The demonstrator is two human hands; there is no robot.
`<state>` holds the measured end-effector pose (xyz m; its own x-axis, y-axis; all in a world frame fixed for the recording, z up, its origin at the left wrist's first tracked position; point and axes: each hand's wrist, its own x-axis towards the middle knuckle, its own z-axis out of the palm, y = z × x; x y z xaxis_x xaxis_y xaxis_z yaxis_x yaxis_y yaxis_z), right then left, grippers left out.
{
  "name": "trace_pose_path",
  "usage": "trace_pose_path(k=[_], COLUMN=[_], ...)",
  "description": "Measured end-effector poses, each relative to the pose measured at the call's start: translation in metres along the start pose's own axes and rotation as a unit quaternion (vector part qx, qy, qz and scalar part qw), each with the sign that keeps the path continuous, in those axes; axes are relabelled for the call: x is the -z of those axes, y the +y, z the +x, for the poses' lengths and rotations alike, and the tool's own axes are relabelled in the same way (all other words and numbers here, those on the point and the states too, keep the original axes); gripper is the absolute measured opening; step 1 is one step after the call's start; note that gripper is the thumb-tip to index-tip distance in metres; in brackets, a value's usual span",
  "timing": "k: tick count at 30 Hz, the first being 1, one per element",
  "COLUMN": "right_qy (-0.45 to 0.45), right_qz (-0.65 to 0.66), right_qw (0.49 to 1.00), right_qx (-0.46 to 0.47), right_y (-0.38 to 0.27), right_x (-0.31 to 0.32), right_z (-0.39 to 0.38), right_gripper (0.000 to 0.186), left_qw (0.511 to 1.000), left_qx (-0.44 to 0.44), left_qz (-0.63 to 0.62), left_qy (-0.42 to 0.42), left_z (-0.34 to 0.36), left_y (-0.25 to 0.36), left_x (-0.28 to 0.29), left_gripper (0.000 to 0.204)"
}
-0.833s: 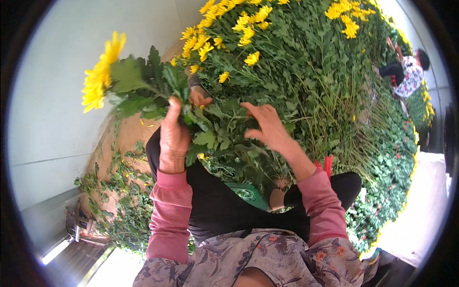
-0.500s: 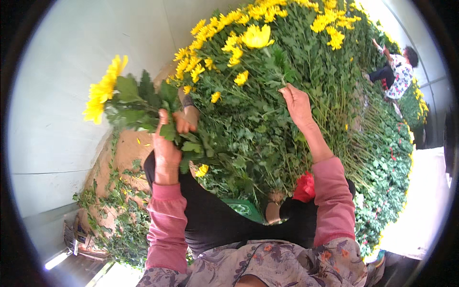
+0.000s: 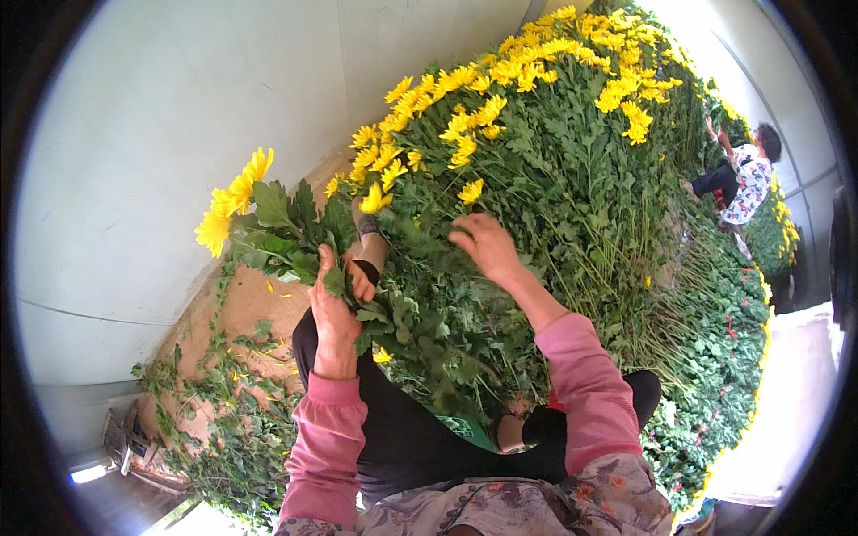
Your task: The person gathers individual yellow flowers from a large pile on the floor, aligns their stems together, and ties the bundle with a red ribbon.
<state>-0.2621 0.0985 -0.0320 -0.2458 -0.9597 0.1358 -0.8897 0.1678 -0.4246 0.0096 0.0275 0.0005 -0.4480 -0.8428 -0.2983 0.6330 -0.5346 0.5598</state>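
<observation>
A leafy bunch of yellow chrysanthemums (image 3: 234,201) is gripped in my left hand (image 3: 338,317), its blooms pointing up and left. My thumb lies along the stems and the fingers curl round the far side. My right hand (image 3: 487,248) is over the middle of the pile, its fingers toward the bunch. A single chrysanthemum (image 3: 375,198), smeared by motion, seems to trail from that hand, its bloom close to the bunch. Blurred leaves hide most of its stem. Under both hands spreads a large pile of cut chrysanthemums (image 3: 572,170), blooms at the far edge.
A pale wall (image 3: 179,134) rises at the left. Loose leaves (image 3: 223,429) litter the brown ground. Something green (image 3: 469,431) shows between my legs. Another person (image 3: 749,179) sits low among flowers at the far right, beside more leafy stems (image 3: 706,357).
My right hand has swept down and left from the far part of the pile, bringing the single chrysanthemum toward the bunch. In the picture, my left hand sits slightly lower and further right.
</observation>
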Motion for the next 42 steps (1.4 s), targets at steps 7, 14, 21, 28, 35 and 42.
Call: trace_pose_path(k=[7,14,21,28,35,42], right_qy=[0.171,0.014,0.163,0.081,0.032,0.096], right_qz=[-0.212,-0.298,-0.039,0.118,0.011,0.189], right_qw=[0.937,0.939,0.986,0.988,0.989,0.970], right_qx=[-0.217,-0.172,-0.009,0.061,0.147,0.121], right_y=[0.131,0.135,0.052,-0.073,-0.094,-0.123], right_x=[0.000,0.001,0.070,0.062,0.047,0.086], right_z=[0.027,0.042,0.047,-0.006,-0.052,0.017], right_gripper=[0.049,0.037,0.020,0.012,0.036,0.035], left_qw=[0.994,0.995,0.994,0.995,0.999,0.999], left_qx=[0.100,0.085,0.081,-0.039,-0.024,0.042], left_qz=[-0.022,0.031,0.019,0.004,-0.028,0.011], left_qy=[0.030,0.048,0.071,0.094,0.027,-0.007], left_z=[-0.010,-0.006,-0.008,0.003,-0.002,-0.003], left_y=[-0.014,-0.007,-0.014,-0.025,-0.044,-0.041], left_x=[-0.039,-0.063,-0.047,-0.059,-0.056,-0.064], left_gripper=[0.050,0.046,0.045,0.032,0.046,0.052])
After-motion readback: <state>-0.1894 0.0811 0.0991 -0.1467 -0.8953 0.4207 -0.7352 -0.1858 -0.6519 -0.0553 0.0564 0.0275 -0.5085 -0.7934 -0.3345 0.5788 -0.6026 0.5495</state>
